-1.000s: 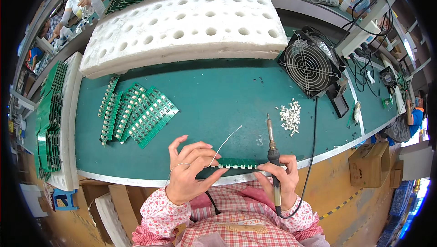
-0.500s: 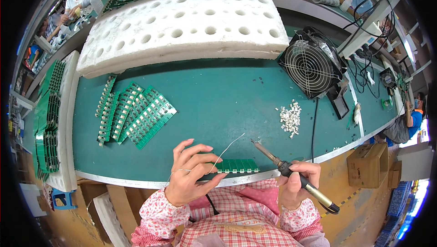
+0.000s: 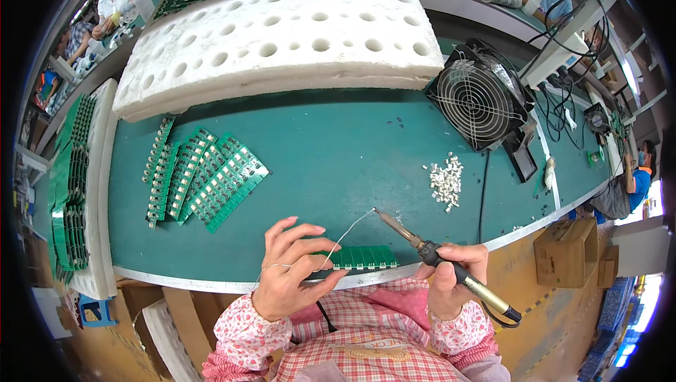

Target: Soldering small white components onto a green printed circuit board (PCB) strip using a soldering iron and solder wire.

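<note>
In my right hand (image 3: pixel 459 276) is a soldering iron (image 3: pixel 461 274), held like a pen with its tip pointing up and left. A thin strand of solder wire (image 3: pixel 350 230) runs through the fingers of my left hand (image 3: pixel 294 269), and its free end meets the iron's tip above the table. The same hand keeps a green circuit board strip (image 3: pixel 366 257) between thumb and fingers at the table's front edge. Small white parts line the strip's near side. Part of the board is hidden behind my left fingers.
Several populated circuit boards (image 3: pixel 204 178) lie fanned out at left. A pile of small white connectors (image 3: pixel 446 182) sits at right, near a black fan (image 3: pixel 473 97). A white foam block (image 3: pixel 282 51) with holes spans the back. More green boards (image 3: pixel 70 185) stand in foam at far left.
The soldering iron has moved left and slightly up, so its tip now meets the end of the solder wire. My left hand has kept its hold on board and wire.
</note>
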`<state>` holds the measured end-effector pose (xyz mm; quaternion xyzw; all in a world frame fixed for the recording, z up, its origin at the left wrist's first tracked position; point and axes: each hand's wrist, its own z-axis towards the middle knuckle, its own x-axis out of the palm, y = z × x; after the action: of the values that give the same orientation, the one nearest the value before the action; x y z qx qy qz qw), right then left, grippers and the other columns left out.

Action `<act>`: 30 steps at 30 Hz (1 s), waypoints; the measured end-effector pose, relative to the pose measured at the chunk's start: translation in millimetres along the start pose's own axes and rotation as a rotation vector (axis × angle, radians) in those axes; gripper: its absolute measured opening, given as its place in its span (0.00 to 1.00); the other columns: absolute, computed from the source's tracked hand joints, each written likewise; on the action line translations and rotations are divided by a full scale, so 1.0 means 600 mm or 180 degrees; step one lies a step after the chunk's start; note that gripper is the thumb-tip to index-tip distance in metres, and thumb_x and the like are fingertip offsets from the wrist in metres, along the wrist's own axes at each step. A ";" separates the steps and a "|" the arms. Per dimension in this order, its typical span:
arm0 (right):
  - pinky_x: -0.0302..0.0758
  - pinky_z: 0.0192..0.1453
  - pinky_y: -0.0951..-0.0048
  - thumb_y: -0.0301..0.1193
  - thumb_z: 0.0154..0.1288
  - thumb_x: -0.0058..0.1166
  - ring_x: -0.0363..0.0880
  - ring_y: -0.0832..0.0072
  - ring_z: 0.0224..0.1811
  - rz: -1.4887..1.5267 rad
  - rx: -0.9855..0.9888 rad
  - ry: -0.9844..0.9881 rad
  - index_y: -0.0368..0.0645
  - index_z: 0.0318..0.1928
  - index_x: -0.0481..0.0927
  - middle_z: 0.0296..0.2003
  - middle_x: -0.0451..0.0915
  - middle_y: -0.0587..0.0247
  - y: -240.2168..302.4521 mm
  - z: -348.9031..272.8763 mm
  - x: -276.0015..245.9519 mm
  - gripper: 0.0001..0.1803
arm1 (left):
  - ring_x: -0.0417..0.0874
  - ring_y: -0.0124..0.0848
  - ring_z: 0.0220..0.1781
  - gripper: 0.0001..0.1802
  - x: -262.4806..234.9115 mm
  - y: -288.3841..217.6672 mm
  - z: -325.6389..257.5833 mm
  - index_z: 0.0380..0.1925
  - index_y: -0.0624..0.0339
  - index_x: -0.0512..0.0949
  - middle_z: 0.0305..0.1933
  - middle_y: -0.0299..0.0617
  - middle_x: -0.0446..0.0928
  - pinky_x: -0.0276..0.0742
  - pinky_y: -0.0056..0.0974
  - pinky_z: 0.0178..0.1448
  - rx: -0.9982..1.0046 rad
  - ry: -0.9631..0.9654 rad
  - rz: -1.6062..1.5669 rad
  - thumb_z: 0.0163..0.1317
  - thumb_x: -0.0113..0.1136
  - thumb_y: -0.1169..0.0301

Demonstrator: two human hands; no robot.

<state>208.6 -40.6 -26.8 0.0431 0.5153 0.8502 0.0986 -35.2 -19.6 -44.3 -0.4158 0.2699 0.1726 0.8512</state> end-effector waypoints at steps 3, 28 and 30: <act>0.78 0.25 0.77 0.32 0.71 0.62 0.83 0.75 0.22 0.0037 0.0028 -0.0003 0.34 0.45 0.72 0.23 0.81 0.55 0.002 0.000 0.000 0.16 | 0.79 0.37 0.61 0.16 0.000 0.000 0.000 0.27 0.50 0.78 0.46 0.31 0.85 0.65 0.56 0.70 0.0004 0.0003 -0.0002 0.46 0.81 0.70; 0.66 0.15 0.81 0.25 0.74 0.55 0.71 0.84 0.12 0.0628 0.1961 0.0742 0.40 0.37 0.67 0.19 0.73 0.68 0.031 0.043 -0.002 0.10 | 0.81 0.38 0.58 0.18 0.008 0.006 -0.019 0.29 0.51 0.76 0.47 0.35 0.84 0.70 0.55 0.68 0.0373 -0.0090 0.0065 0.46 0.81 0.70; 0.66 0.15 0.81 0.26 0.75 0.55 0.70 0.84 0.12 0.0602 0.2076 0.0796 0.41 0.36 0.67 0.18 0.72 0.70 0.032 0.049 -0.002 0.10 | 0.81 0.38 0.58 0.18 0.009 0.006 -0.020 0.29 0.51 0.76 0.47 0.35 0.84 0.70 0.55 0.68 0.0394 -0.0113 0.0060 0.46 0.81 0.70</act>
<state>212.8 -24.0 4.1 0.0155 0.7613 0.6452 -0.0632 -36.4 -26.7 -56.0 -0.3566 0.2689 0.1709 0.8782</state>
